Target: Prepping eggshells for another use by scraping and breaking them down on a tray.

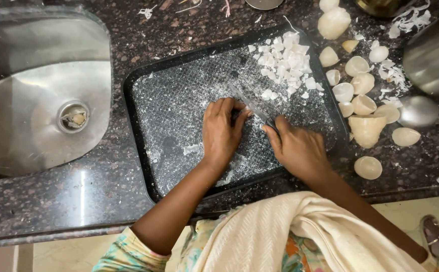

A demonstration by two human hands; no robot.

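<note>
Cream cloth (280,236) overhangs speckled granite counter (53,201) between sink (43,95) and tray (144,146).

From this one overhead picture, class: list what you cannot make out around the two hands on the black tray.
- What the left hand presses down: hidden under its curled fingers, head view.
- Knife handle: covered by the right hand; only the grey steel blade shows.
- Round steel pot: cut off by the right edge.
- White chopped pieces on the black rectangular tray: too small to identify.
</note>
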